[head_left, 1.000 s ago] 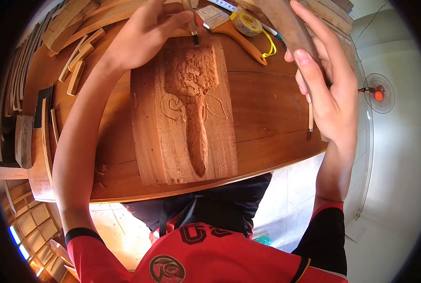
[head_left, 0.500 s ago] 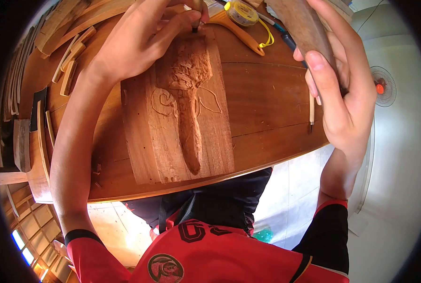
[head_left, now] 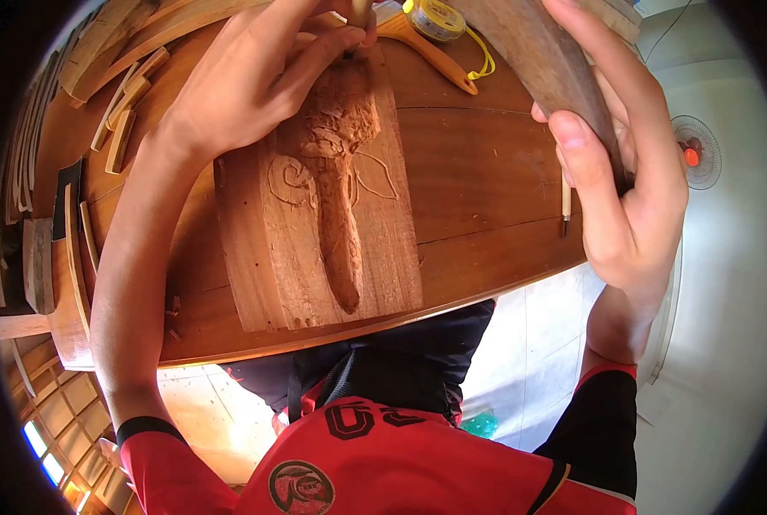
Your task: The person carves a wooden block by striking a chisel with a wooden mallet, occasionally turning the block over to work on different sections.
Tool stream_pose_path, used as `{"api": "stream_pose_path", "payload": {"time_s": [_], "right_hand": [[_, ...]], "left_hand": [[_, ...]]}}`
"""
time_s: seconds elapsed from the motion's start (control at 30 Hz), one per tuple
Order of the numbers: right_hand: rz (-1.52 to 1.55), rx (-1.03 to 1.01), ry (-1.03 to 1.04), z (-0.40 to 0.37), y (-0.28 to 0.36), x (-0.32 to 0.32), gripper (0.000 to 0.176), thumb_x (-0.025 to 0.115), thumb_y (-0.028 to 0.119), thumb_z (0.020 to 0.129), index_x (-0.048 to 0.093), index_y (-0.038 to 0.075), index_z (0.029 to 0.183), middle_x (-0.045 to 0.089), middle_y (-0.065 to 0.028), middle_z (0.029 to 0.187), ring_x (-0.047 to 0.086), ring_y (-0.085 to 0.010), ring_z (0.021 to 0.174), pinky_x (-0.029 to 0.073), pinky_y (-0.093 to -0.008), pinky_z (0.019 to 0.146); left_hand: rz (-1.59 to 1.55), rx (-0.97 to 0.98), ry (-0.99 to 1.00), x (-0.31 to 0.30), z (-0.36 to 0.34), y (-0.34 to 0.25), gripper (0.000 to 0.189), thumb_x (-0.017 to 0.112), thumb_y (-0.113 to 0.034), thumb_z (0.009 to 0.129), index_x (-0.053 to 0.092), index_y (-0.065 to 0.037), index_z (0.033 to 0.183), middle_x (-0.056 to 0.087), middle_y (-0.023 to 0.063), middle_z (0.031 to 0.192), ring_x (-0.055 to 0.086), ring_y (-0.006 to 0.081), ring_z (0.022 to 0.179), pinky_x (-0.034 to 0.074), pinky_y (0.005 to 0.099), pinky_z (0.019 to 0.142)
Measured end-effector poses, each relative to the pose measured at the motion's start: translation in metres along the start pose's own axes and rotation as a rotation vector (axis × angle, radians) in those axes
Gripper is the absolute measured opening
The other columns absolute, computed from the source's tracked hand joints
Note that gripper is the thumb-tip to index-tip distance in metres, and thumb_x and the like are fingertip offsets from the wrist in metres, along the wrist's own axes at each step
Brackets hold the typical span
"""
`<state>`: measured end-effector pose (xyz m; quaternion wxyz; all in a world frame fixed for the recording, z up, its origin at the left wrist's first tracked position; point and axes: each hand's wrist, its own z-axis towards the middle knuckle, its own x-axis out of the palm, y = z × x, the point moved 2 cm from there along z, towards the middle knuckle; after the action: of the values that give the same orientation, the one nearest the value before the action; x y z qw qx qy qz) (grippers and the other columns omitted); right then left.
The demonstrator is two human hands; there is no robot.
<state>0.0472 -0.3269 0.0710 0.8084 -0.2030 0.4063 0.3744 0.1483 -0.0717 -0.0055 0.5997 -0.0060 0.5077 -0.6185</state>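
A reddish-brown wooden board (head_left: 383,257) lies on the table, with a rough carved hollow (head_left: 339,232) running down its middle and a spiral and a leaf outline cut beside it. At the board's far end, my left hand (head_left: 237,94) is closed around the handle of a chisel (head_left: 360,13); the chisel's tip is mostly hidden behind the fingers. My right hand (head_left: 611,172) grips a thick grey-brown wooden club (head_left: 538,60), raised over the table's right side. Its upper end runs out of view.
An orange-handled tool (head_left: 435,58) and a yellow tape measure (head_left: 435,19) lie beyond the board. A thin tool with a pale handle (head_left: 565,202) rests near the right edge. Wood strips (head_left: 121,137) are at left on the brown table (head_left: 478,172). A fan (head_left: 697,153) stands at far right.
The wooden club in my right hand has swung left at its upper end, towards the chisel. My left hand stays at the board's far end, and the view has shifted slightly.
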Motion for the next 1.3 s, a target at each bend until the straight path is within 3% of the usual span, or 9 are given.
{"api": "stream_pose_path", "payload": {"time_s": [0.3,0.4,0.5,0.67,0.7,0.83,0.97,1.1,1.3], "right_hand": [[0.014,-0.075,0.060,0.002,-0.003,-0.006,0.050,0.062,-0.002,0.090,0.057,-0.010,0.140,0.067,-0.0250,0.131,0.064,-0.0351,0.125,0.044,-0.0422,0.112],[0.272,0.124,0.236,0.015,0.011,-0.028,0.054,0.062,-0.008,0.089,0.056,-0.008,0.142,0.068,-0.0247,0.128,0.070,-0.0330,0.113,0.052,-0.0391,0.103],[0.118,0.053,-0.164,0.016,0.017,0.013,0.059,0.065,-0.009,0.087,0.055,-0.005,0.145,0.070,-0.0246,0.124,0.074,-0.0298,0.099,0.057,-0.0372,0.093],[0.054,0.257,0.188,0.016,0.029,-0.003,0.063,0.068,-0.007,0.088,0.054,0.000,0.148,0.071,-0.0254,0.121,0.074,-0.0270,0.092,0.059,-0.0389,0.088],[0.016,0.162,0.032,0.024,0.035,-0.002,0.062,0.068,-0.007,0.088,0.054,0.000,0.148,0.072,-0.0245,0.119,0.074,-0.0264,0.090,0.059,-0.0392,0.086],[0.025,0.104,0.089,0.027,0.018,0.003,0.059,0.066,-0.007,0.089,0.055,-0.001,0.147,0.073,-0.0227,0.115,0.074,-0.0244,0.093,0.059,-0.0373,0.089],[0.014,0.055,-0.354,0.034,0.011,0.030,0.056,0.064,-0.005,0.093,0.052,-0.002,0.148,0.071,-0.0230,0.118,0.071,-0.0254,0.105,0.056,-0.0367,0.095],[-0.008,0.211,0.253,0.033,0.012,0.002,0.054,0.057,-0.005,0.097,0.049,0.004,0.150,0.065,-0.0194,0.136,0.069,-0.0273,0.117,0.054,-0.0346,0.101],[-0.238,0.220,-0.010,0.052,0.037,0.022,0.047,0.056,0.004,0.101,0.051,0.005,0.148,0.067,-0.0164,0.133,0.072,-0.0303,0.109,0.057,-0.0376,0.097]], "left_hand": [[0.118,-0.009,0.011,-0.002,-0.003,0.001,0.050,0.061,0.003,0.096,0.043,-0.001,0.143,0.076,0.0184,0.099,0.076,0.0333,0.087,0.060,0.0395,0.075],[0.143,0.092,-0.017,0.001,-0.007,0.006,0.053,0.062,0.002,0.096,0.042,-0.001,0.145,0.076,0.0192,0.096,0.076,0.0343,0.084,0.060,0.0410,0.074],[0.133,0.026,-0.028,0.002,-0.004,0.004,0.054,0.062,0.002,0.096,0.041,-0.001,0.145,0.076,0.0198,0.096,0.076,0.0356,0.083,0.059,0.0412,0.073],[0.139,-0.047,-0.027,0.007,-0.010,0.013,0.035,0.060,0.000,0.101,0.049,-0.002,0.135,0.072,0.0151,0.115,0.074,0.0268,0.106,0.061,0.0353,0.086],[0.150,-0.034,-0.019,0.006,-0.011,0.015,0.036,0.060,0.001,0.101,0.047,-0.002,0.135,0.072,0.0155,0.116,0.074,0.0275,0.106,0.061,0.0350,0.084],[0.000,-0.018,-0.083,0.009,-0.006,0.011,0.042,0.060,-0.003,0.100,0.047,-0.002,0.139,0.073,0.0176,0.109,0.073,0.0322,0.101,0.058,0.0388,0.084],[0.109,-0.030,-0.027,0.001,0.000,0.007,0.052,0.061,-0.001,0.097,0.040,-0.001,0.145,0.076,0.0196,0.097,0.075,0.0354,0.087,0.058,0.0399,0.074],[0.049,-0.038,-0.034,0.002,0.005,0.010,0.042,0.061,-0.002,0.098,0.044,-0.001,0.136,0.075,0.0193,0.099,0.075,0.0340,0.092,0.058,0.0386,0.076],[-0.004,-0.022,-0.039,0.002,0.007,0.013,0.032,0.060,-0.001,0.098,0.046,-0.002,0.127,0.075,0.0186,0.097,0.075,0.0339,0.090,0.058,0.0379,0.075]]}}
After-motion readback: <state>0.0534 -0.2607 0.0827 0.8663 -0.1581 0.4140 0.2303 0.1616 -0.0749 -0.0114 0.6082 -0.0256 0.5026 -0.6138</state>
